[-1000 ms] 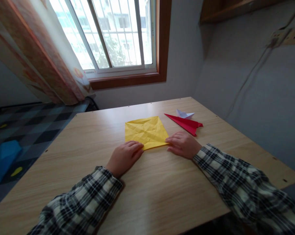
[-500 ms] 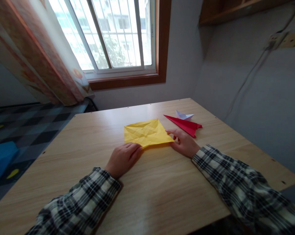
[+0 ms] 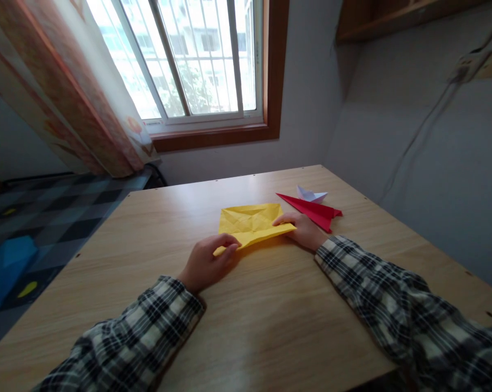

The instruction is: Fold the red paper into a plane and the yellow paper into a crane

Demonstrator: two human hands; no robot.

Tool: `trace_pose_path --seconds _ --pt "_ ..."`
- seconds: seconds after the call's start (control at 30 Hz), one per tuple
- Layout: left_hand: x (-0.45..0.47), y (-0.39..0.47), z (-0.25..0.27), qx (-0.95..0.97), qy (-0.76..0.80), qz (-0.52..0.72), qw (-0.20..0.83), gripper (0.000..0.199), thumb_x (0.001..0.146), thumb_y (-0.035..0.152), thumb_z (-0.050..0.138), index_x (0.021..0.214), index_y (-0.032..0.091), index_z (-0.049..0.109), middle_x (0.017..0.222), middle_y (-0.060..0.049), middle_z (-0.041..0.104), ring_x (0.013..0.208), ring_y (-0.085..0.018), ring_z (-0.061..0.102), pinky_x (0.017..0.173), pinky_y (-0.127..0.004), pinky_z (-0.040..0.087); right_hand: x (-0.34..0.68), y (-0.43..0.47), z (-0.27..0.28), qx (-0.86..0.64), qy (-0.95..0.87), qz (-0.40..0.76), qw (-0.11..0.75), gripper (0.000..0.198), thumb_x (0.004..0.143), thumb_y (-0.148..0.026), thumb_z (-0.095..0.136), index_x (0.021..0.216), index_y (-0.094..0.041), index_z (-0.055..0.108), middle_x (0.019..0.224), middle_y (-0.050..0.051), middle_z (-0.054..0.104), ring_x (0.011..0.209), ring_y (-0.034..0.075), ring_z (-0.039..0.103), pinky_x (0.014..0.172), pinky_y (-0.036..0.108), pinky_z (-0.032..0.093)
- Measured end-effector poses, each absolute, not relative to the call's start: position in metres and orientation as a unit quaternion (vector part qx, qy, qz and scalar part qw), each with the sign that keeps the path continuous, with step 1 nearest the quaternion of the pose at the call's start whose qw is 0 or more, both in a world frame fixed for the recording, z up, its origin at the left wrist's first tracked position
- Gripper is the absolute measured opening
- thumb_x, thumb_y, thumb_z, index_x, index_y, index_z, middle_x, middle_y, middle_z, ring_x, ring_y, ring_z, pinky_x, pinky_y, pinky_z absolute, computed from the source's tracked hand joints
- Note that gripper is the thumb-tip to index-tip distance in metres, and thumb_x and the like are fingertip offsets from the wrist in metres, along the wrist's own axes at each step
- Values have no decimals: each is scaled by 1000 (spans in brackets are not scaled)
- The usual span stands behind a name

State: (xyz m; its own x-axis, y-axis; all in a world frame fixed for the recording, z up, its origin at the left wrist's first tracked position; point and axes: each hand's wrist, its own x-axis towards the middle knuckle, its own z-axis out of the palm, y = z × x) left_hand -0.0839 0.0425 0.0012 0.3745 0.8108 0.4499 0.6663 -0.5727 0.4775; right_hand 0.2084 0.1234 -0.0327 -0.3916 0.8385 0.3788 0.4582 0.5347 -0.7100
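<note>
A creased sheet of yellow paper [image 3: 252, 219] lies on the wooden table, its near edge lifted and bent up into a strip. My left hand [image 3: 210, 260] pinches the near left corner between thumb and fingers. At the near right corner, my right hand [image 3: 303, 230] grips the paper, with fingers over the top of it and the thumb hidden. Just beyond my right hand rests a red folded paper plane [image 3: 313, 209]. Behind the plane sits a small white paper boat [image 3: 310, 195].
The wooden table [image 3: 172, 218] reaches toward a barred window [image 3: 197, 65] with a patterned curtain [image 3: 94, 103] on its left. A blue folded shape [image 3: 11, 267] is on a checkered surface [image 3: 78, 201] at the left. A cable [image 3: 417, 130] hangs down the right wall.
The near edge of the yellow paper has been raised and bent upward. My right hand has shifted its fingers onto the paper's top. The view has turned slightly left.
</note>
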Motion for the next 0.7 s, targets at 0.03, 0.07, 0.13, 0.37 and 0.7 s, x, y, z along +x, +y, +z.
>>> trace_pose_path --seconds 0.03,0.07,0.13,0.37,0.7 --pt "-87 44 2 822 442 337 127 26 96 40 54 94 19 69 90 -4 75 80 -17 69 75 -29 54 210 125 -33 -403 -797 261 367 26 75 -9 66 93 -21 78 101 5 78 98 24 72 91 39 58" --pt "-90 46 3 823 432 340 140 27 94 43 57 99 19 70 96 -6 75 87 -19 70 81 -32 55 212 126 -33 -395 -800 266 366 25 75 -10 66 93 -22 78 101 5 78 99 24 72 91 39 58" --pt "-96 51 5 837 408 328 160 37 89 49 64 110 19 69 108 -8 74 100 -23 69 92 -37 55 216 128 -34 -382 -802 277 368 23 77 -13 66 93 -22 79 102 5 78 100 24 72 91 39 58" --pt "-107 61 9 873 378 262 160 65 79 55 75 133 23 58 131 -11 62 124 -30 56 108 -50 46 224 130 -38 -381 -760 357 386 20 77 -25 68 92 -21 80 103 7 78 100 24 71 92 38 56" --pt "-103 64 6 893 356 245 127 59 84 41 73 137 24 53 134 -10 60 127 -28 53 109 -48 46 227 128 -33 -426 -701 419 391 23 75 -34 72 92 -20 80 104 7 78 101 26 71 91 38 56"
